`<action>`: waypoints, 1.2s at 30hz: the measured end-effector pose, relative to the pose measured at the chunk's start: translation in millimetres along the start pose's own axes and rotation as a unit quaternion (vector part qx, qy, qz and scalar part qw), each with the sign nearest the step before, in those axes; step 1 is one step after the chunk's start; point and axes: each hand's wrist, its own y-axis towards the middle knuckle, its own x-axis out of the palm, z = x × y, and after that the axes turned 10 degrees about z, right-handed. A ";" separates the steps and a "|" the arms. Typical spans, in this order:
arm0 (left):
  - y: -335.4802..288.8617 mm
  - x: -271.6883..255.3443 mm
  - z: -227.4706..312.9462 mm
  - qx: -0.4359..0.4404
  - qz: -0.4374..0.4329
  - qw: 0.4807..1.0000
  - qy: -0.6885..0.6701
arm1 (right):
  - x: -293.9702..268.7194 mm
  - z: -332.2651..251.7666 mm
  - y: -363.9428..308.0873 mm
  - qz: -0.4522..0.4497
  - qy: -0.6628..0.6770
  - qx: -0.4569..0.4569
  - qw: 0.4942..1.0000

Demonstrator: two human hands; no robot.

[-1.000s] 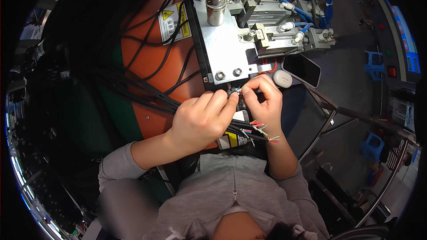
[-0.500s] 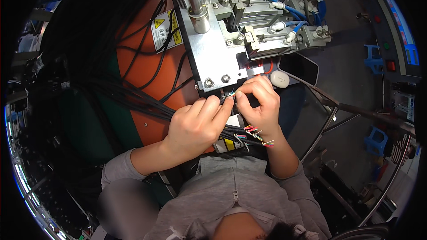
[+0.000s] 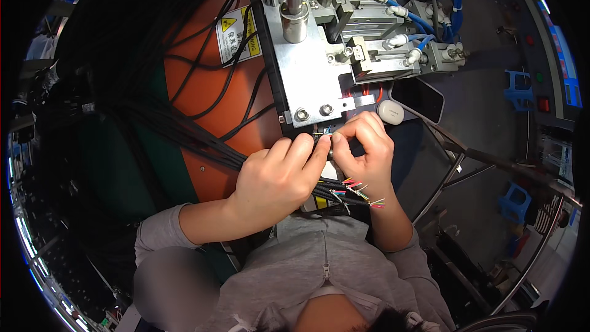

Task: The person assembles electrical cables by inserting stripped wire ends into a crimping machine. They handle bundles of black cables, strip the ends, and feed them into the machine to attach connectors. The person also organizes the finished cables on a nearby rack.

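Note:
At the near edge of a metal fixture plate (image 3: 307,80), both my hands work close together on the thin coloured wires (image 3: 327,130) of a black cable. My left hand (image 3: 279,172) is closed, its thumb and forefinger pinching the cable near where the wires come out. The fingers of my right hand (image 3: 367,144) are pinched on the wire ends, just right of the left fingertips. My fingers partly hide the wires and the cable end. Below them lie several black cables (image 3: 335,193) with stripped ends showing red, yellow, white and green strands.
Pneumatic cylinders (image 3: 375,24) with blue hoses stand behind the plate. A white rounded case (image 3: 390,112) and a dark phone-like slab (image 3: 421,99) lie to the right. Long black cables cross the orange surface (image 3: 212,126) at left. A blue stool (image 3: 515,201) stands far right.
The fixture and hands have shifted slightly rightward in view. Blue and white strands now show more above my fingertips. Both hands keep their pinch.

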 end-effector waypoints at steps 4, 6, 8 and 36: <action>-1.1 2.6 -1.7 0.002 0.008 1.000 -0.003 | 5.6 6.1 -3.8 0.016 0.046 0.049 0.998; -0.3 5.5 -4.4 0.007 0.031 0.999 -0.018 | 5.3 6.9 -6.2 0.000 0.121 0.169 0.978; -0.3 9.1 -7.5 0.015 0.051 0.998 -0.028 | 6.8 16.2 -12.3 -0.012 0.223 0.272 0.936; 7.1 -11.2 -15.4 0.012 -0.013 0.993 -0.117 | -21.5 10.4 -3.0 -0.095 0.369 0.012 0.925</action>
